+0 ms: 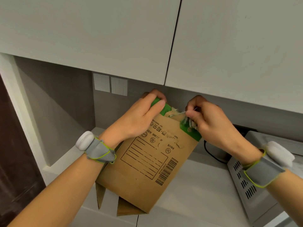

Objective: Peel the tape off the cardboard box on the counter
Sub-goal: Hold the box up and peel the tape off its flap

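Tape point(178, 113) here is thin clear film, torn to a stringy, crumpled strand at the top edge of the cardboard box point(147, 169). It looks light, sticky and apt to snap, so a hold close to where it leaves the board seems best. The right hand point(211, 122) pinches that strand at the box's top right corner. The left hand point(141, 118) grips the top left corner, thumb in front. Light and fairly stiff, the box is held tilted, with the counter point(196, 185) beneath it. Its face carries a lined address panel, a barcode point(167, 172) and upside-down Chinese characters I cannot read.
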Demonstrator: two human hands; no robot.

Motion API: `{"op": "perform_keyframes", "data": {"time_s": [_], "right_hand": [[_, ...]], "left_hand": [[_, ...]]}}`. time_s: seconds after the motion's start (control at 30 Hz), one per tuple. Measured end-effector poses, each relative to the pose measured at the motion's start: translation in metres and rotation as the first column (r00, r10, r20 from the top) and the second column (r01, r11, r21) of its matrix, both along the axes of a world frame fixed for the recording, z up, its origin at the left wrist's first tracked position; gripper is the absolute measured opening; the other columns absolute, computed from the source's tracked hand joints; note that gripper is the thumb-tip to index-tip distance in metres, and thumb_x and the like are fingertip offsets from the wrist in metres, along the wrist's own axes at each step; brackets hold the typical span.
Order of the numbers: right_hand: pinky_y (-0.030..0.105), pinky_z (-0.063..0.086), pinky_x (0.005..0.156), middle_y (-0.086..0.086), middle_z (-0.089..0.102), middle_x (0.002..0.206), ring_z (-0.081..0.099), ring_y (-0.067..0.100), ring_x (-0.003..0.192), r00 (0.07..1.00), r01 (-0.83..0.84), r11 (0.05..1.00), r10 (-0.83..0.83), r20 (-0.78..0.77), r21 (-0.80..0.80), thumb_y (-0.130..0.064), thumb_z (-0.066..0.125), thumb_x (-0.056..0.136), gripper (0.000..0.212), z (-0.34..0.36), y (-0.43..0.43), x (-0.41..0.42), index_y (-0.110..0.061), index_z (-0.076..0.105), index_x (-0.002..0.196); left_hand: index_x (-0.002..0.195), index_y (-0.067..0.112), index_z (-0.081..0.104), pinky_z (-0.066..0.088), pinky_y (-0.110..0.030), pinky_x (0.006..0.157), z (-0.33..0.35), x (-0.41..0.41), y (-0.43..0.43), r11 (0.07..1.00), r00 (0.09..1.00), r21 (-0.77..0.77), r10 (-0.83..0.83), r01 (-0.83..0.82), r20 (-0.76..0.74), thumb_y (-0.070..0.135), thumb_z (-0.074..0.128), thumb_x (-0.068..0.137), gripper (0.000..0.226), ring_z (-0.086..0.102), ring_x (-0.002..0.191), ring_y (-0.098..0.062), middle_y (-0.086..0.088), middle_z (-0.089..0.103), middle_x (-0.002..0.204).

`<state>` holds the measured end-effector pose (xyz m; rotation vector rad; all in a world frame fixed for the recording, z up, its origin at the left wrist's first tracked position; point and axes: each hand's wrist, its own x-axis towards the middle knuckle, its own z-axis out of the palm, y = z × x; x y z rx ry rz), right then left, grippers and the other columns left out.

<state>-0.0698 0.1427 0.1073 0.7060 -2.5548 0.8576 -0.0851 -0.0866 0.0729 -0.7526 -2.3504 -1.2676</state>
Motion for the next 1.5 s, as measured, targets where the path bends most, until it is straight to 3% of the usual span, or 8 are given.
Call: {"op": "perform_keyframes", "data": {"time_s": [0.2, 0.33, 0.47, 0.67, 0.9, 1.03, 1.2, 1.5], "right_hand": [[0.023, 0.049, 0.070, -0.005, 0.070, 0.089, 0.063, 0.007, 0.079, 0.956, -0.130, 0.961, 0.186, 0.227, -0.243, -0.051, 0.048, 0.101, 0.037, 0.001, 0.004, 0.002, -0.019, 0.065, 0.101], [0.023, 0.053, 0.064, -0.007, 0.064, 0.097, 0.063, 0.010, 0.082, 0.977, -0.122, 0.987, 0.138, 0.163, -0.105, -0.078, 0.053, 0.080, 0.052, -0.002, -0.006, 0.012, -0.031, 0.059, 0.102], [0.021, 0.043, 0.064, -0.017, 0.047, 0.098, 0.051, 0.005, 0.084, 0.991, -0.032, 0.975, 0.060, -0.121, 0.220, -0.069, 0.060, 0.077, 0.043, -0.014, -0.017, 0.016, -0.034, 0.045, 0.097], [0.036, 0.057, 0.068, -0.016, 0.044, 0.106, 0.052, 0.010, 0.091, 0.955, -0.089, 0.973, 0.145, -0.260, 0.213, -0.041, 0.058, 0.092, 0.012, -0.034, -0.016, 0.018, -0.037, 0.048, 0.096], [0.034, 0.057, 0.067, -0.009, 0.053, 0.105, 0.054, 0.012, 0.094, 0.924, -0.116, 0.968, 0.188, -0.334, 0.223, -0.037, 0.061, 0.093, 0.010, -0.050, -0.014, 0.014, -0.028, 0.056, 0.096], [0.036, 0.056, 0.066, -0.008, 0.055, 0.101, 0.053, 0.012, 0.090, 0.916, -0.144, 0.956, 0.227, -0.331, 0.256, -0.034, 0.060, 0.094, 0.010, -0.055, -0.016, 0.012, -0.024, 0.059, 0.095], [0.037, 0.056, 0.067, -0.007, 0.055, 0.100, 0.056, 0.014, 0.088, 0.922, -0.220, 0.945, 0.282, -0.264, 0.241, -0.035, 0.057, 0.095, 0.014, -0.058, -0.023, 0.011, -0.022, 0.058, 0.094], [0.035, 0.051, 0.065, -0.014, 0.049, 0.094, 0.050, 0.008, 0.079, 0.927, -0.319, 0.923, 0.351, -0.131, 0.217, -0.025, 0.067, 0.095, 0.018, -0.102, -0.048, 0.018, -0.026, 0.049, 0.090]], "left_hand": [[0.121, 0.025, 0.058, 0.049, -0.035, 0.080, -0.009, -0.002, -0.007, 1.000, 1.000, -0.012, 0.012, -0.012, -0.021, 0.040, 0.039, 0.110, 0.027, 0.058, 0.097, -0.020, 0.002, 0.062, 0.102], [0.122, 0.025, 0.057, 0.043, -0.026, 0.080, -0.010, -0.002, -0.003, 0.999, 0.999, -0.047, 0.025, -0.025, -0.020, 0.037, 0.040, 0.111, 0.023, 0.054, 0.096, -0.011, 0.009, 0.060, 0.101], [0.121, 0.026, 0.057, 0.042, -0.026, 0.079, -0.010, -0.001, -0.001, 0.998, 1.000, -0.061, 0.012, -0.014, -0.028, 0.039, 0.039, 0.111, 0.025, 0.054, 0.095, -0.009, 0.013, 0.060, 0.100], [0.122, 0.031, 0.056, 0.051, -0.039, 0.091, -0.010, -0.005, -0.005, 0.999, 1.000, -0.049, -0.008, 0.009, 0.026, 0.048, 0.058, 0.100, 0.028, 0.057, 0.110, -0.015, 0.008, 0.062, 0.113], [0.125, 0.035, 0.055, 0.038, -0.007, 0.094, -0.011, -0.003, -0.009, 0.993, 0.996, -0.116, -0.009, 0.020, 0.093, 0.039, 0.082, 0.083, 0.050, 0.043, 0.125, 0.005, 0.012, 0.051, 0.135], [0.127, 0.034, 0.055, 0.028, 0.005, 0.092, -0.013, -0.003, -0.016, 0.987, 0.988, -0.145, -0.050, 0.071, 0.145, 0.029, 0.085, 0.083, 0.054, 0.034, 0.131, 0.013, 0.011, 0.042, 0.146], [0.127, 0.039, 0.054, 0.033, -0.006, 0.103, -0.015, -0.004, -0.024, 0.973, 0.977, -0.191, -0.096, 0.133, 0.190, 0.030, 0.084, 0.084, 0.053, 0.037, 0.140, -0.002, 0.008, 0.035, 0.152], [0.129, 0.039, 0.053, 0.025, -0.017, 0.119, -0.052, -0.001, -0.051, 0.886, 0.940, -0.350, -0.219, 0.304, 0.262, 0.024, 0.083, 0.086, 0.055, 0.011, 0.153, 0.005, 0.019, 0.015, 0.161]]}}
